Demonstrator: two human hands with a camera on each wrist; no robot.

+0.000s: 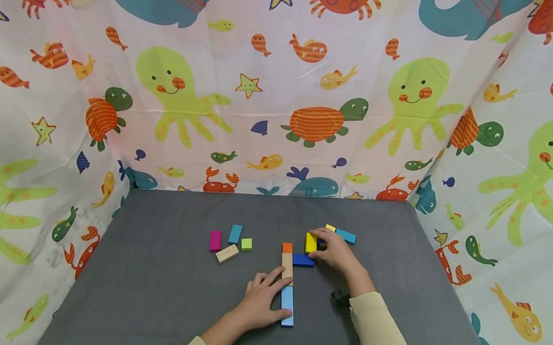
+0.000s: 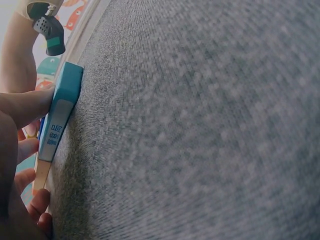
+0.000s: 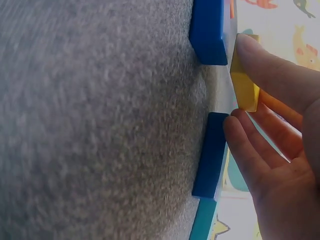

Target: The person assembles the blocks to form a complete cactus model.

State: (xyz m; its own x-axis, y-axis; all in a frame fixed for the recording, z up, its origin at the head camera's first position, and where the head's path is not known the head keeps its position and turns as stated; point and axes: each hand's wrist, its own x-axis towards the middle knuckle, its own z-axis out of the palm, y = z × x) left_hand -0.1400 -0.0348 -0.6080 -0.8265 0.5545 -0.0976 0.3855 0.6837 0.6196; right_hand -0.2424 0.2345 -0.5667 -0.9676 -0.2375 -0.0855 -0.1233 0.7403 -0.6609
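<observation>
The biggest thing is a white cloth [image 1: 262, 78] with sea animals on it, hanging around a grey, cloth-topped worktop [image 1: 157, 301]. Next come two bare hands. The left hand [image 1: 260, 303] is spread out, its thumb at a long light blue block [image 1: 287, 299] and its fingertips at a long plain wooden block [image 1: 288, 263]. The right hand [image 1: 334, 251] pinches a bright yellow block [image 1: 308, 243], just past a long dark blue block [image 1: 303, 260]. The light blue and wooden blocks lie end to end, a little orange block [image 1: 287, 248] sits at the far tip, and the dark blue one sticks out to the right. I think those four are in place, and the yellow one is being worked on now. The rest lie apart, so they look left over so far: on the right a sky-blue block [image 1: 346, 236] and a second dark blue block [image 3: 211, 160]; on the left a short wooden block [image 1: 227, 254], a teal-blue block [image 1: 234, 234] and a pink-purple block [image 1: 215, 241]. Smallest are a partly hidden pale yellow block [image 1: 330, 227] and a green block [image 1: 246, 244]. I cannot tell how many are needed.
</observation>
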